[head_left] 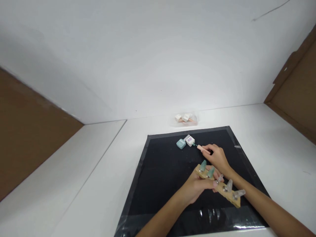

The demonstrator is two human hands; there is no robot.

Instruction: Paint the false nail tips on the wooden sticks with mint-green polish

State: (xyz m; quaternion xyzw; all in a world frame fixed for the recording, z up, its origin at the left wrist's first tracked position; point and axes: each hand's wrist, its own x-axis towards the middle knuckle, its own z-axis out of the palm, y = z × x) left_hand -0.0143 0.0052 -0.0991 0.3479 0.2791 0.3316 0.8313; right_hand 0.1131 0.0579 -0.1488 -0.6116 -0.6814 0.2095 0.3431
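A yellowish strip (225,192) carries several nail tips on small metal stands; the two at its far left end are green, the others clear. My left hand (195,188) is closed round this strip, thumb on top. Beyond it, my right hand (215,156) pinches the pale pink handle (202,149) of a small brush. The brush's dark tip is at the green neck of a white bottle (190,141) lying on the black mat. Touching or close beside that bottle is a teal bottle (181,144) with a greyish cap.
The black mat (158,184) has a shiny taped border and lies on a white table (98,184). Behind it, a clear bag (195,122) holds white bottles with pink handles. Brown panels stand left (32,131) and right (298,89), with a white wall (158,59) at the back.
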